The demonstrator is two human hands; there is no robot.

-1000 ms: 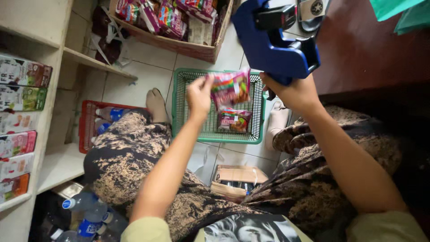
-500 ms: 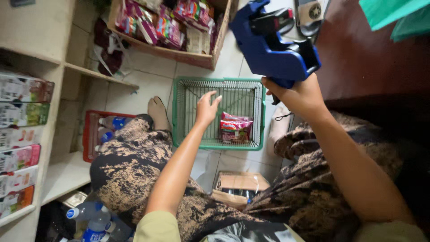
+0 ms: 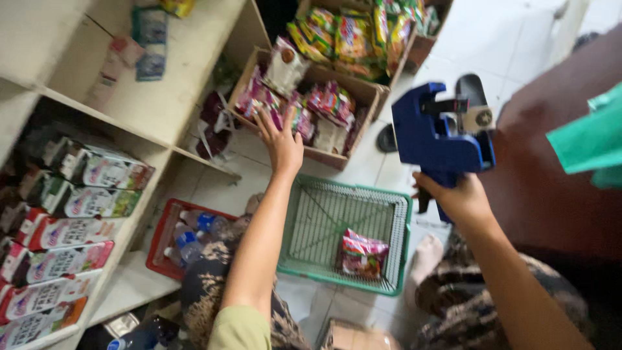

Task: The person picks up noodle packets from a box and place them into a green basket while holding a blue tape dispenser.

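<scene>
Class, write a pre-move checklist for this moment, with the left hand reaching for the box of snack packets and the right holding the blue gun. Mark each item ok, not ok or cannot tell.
1. Left hand at the cardboard box of snack packets: ok, fingers spread over the packets.
2. A packet gripped: not ok, hand is open.
3. Right hand grips the blue label gun: ok.
4. Green basket has room: ok, only the packets in one corner.
5. Gun loaded with labels: cannot tell.
</scene>
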